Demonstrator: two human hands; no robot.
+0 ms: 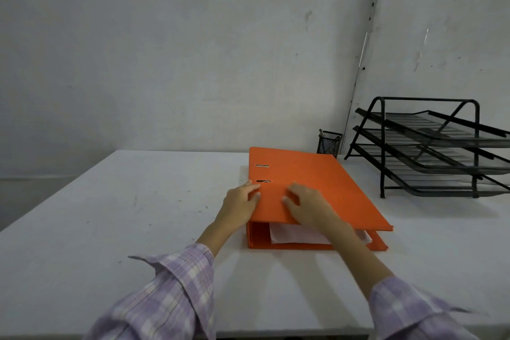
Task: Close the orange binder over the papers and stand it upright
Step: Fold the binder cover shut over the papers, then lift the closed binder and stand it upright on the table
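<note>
Nearest you, two plaid sleeves (176, 292) reach out over the white table (82, 229). Just past your wrists lies the one orange binder (317, 185), flat on the table, its cover lowered over the papers (292, 234). A white sheaf peeks from the near open edge, right under your right forearm. Your left hand (240, 201) curls round the binder's left side at the spine, thumb on top of the cover, fingers wrapped over the edge beside the nearer of two metal slots (262, 181). Your right hand (306, 204) lies on the cover, palm down, fingers loosely bent and pressing, gripping nothing. The cover is not quite flush; there's a gap at the near edge and the binder lies on its back, not yet upright. Beyond your right hand, further back, one black mesh pen cup (329, 143) stands near the wall. Off to the right of it sits one black letter rack (430, 146) with three tiers.
</note>
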